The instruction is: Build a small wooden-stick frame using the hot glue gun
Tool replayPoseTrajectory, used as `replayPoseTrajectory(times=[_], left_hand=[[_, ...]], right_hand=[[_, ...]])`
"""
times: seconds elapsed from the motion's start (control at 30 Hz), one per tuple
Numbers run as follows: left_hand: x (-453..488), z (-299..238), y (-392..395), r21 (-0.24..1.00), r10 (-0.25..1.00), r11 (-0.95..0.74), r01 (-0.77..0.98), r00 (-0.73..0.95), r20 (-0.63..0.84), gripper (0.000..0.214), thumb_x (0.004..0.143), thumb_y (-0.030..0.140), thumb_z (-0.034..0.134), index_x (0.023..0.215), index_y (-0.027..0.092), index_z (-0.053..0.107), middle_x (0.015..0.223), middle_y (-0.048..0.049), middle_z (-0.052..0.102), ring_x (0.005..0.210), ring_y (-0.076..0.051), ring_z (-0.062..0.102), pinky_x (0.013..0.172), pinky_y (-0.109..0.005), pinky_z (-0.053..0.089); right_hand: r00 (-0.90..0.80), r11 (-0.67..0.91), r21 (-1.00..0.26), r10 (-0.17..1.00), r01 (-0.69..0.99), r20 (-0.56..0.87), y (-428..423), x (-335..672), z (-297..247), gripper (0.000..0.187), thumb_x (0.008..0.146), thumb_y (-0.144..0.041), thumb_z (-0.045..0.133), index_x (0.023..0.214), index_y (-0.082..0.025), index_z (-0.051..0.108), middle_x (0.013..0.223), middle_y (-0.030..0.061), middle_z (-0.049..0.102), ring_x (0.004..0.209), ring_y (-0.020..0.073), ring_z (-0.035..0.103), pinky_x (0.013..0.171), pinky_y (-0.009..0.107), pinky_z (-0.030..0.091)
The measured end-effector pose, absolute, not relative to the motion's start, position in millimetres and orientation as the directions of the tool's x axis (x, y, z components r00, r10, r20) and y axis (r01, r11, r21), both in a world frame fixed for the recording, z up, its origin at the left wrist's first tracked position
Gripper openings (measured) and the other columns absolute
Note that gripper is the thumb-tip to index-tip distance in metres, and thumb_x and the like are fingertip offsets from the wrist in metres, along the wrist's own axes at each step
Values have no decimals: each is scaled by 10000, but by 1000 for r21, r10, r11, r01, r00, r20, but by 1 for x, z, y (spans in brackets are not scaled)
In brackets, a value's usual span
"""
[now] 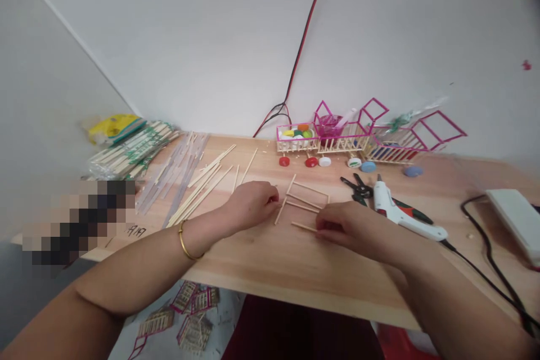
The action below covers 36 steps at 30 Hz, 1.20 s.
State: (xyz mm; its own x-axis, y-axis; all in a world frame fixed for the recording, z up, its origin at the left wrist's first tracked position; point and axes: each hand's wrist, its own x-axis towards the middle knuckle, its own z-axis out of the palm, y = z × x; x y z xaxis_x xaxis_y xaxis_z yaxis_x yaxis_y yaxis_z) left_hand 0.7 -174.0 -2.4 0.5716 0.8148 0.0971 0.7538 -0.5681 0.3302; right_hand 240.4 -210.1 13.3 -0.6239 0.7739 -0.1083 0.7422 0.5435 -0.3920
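Thin wooden sticks form a ladder-like frame (302, 201) on the table before me, with one long stick crossing at its left end. My left hand (255, 202) is closed, fingertips pinched at the frame's left side; what they hold, if anything, is hidden. At the lower right of the frame, my right hand (343, 228) has its fingers closed on a loose wooden stick (304, 227), which points left, roughly in line with the rungs. The right fingers also hide the frame's lower right corner.
A white glue gun (400, 216) and black pliers (358, 187) lie right. Bare sticks (202, 194) and bundled sticks (135, 149) lie left. Stick carts (341, 143) with bottle-cap wheels stand by the wall. A white box (514, 225) sits far right; stick models (194, 332) lie below.
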Motion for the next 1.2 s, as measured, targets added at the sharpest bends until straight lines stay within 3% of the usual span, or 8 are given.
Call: replayPoseTrajectory(times=[0.17, 0.27, 0.47, 0.8, 0.93, 1.03, 1.2], left_hand=[[6, -12, -177, 295, 831, -554, 779, 536, 147, 255, 818, 358, 457, 743, 168, 609, 751, -40, 615, 717, -160, 546, 621, -259, 385], [9, -13, -177, 283, 839, -543, 790, 527, 139, 254, 820, 353, 453, 742, 172, 613, 749, -44, 611, 723, -173, 545, 632, -277, 394], [-3, -1, -172, 367, 721, -669, 647, 685, 106, 185, 792, 205, 481, 892, 165, 632, 828, -46, 606, 781, -152, 536, 692, -253, 408], [-15, 4, -164, 525, 558, -709, 471, 830, 10, 281, 759, 271, 596, 1025, 184, 619, 883, -40, 571, 801, -132, 535, 721, -230, 410], [-17, 2, -162, 544, 481, -743, 390, 876, 28, 241, 752, 267, 616, 973, 172, 636, 870, -38, 574, 787, -122, 534, 729, -224, 407], [-12, -2, -163, 524, 465, -768, 370, 884, 58, 183, 766, 255, 602, 914, 159, 650, 851, -41, 580, 786, -123, 534, 736, -228, 404], [-6, -7, -165, 520, 477, -772, 366, 874, 93, 129, 767, 253, 603, 817, 151, 665, 820, -42, 595, 774, -121, 540, 732, -223, 404]], right_hand=[[-437, 453, -349, 890, 820, 129, -202, 250, 22, 202, 849, -301, 444, 813, -210, 621, 790, 36, 650, 696, 155, 564, 640, 265, 396], [-412, 448, -301, 894, 842, 177, -200, 251, 21, 164, 830, -263, 461, 806, -214, 615, 768, 27, 648, 676, 154, 560, 619, 263, 387], [-380, 413, -293, 910, 862, 163, -201, 249, 18, 147, 810, -232, 472, 789, -222, 617, 732, 7, 638, 624, 133, 539, 572, 248, 366], [-472, 481, -338, 874, 809, 115, -196, 248, 10, 164, 782, -189, 469, 801, -196, 631, 753, 25, 634, 651, 132, 545, 593, 240, 376], [-572, 513, -416, 820, 751, -21, -204, 242, 13, 159, 812, -257, 475, 821, -202, 624, 734, 20, 627, 632, 128, 534, 573, 234, 374], [-628, 544, -406, 771, 734, -102, -209, 238, 9, 133, 786, -313, 532, 790, -208, 612, 732, 16, 623, 641, 137, 522, 567, 238, 361], [-659, 587, -371, 745, 720, -100, -210, 230, -2, 141, 820, -272, 481, 793, -214, 606, 755, 23, 620, 688, 149, 528, 620, 255, 368]])
